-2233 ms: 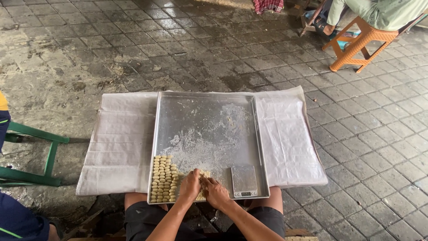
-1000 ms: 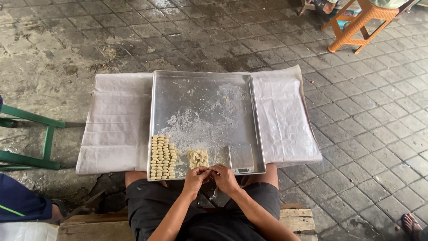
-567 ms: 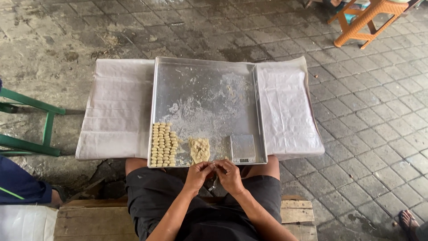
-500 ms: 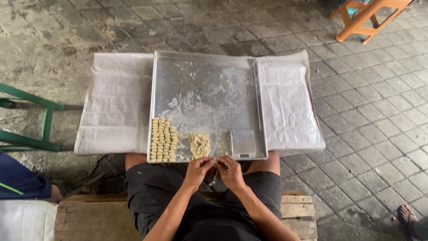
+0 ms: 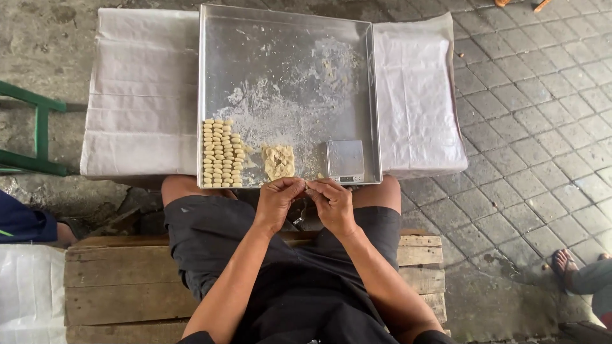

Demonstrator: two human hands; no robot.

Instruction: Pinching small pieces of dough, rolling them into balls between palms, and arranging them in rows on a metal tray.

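I sit on a wooden bench [image 5: 108, 280] facing a large floured metal tray [image 5: 287, 57] set on a white-covered low table [image 5: 137, 102]. My left hand [image 5: 277, 200] and my right hand [image 5: 333, 202] meet fingertip to fingertip just below the tray's near edge, pinching a small pale piece of dough between them. Rows of small shaped dough pieces [image 5: 221, 153] fill the tray's near left corner. A lump of dough [image 5: 279, 161] lies beside them. A small silver scale [image 5: 345, 161] stands in the near right corner of the tray.
A green metal stool frame [image 5: 35, 137] stands at the left. Another person's dark sleeve [image 5: 25, 223] and a white sack [image 5: 29, 293] are at the lower left. Someone's sandalled foot [image 5: 567, 261] rests on the paving at the lower right.
My hands drew back from the dough lump on the tray to my lap edge and came together on a small piece. The view tilted down and closer.
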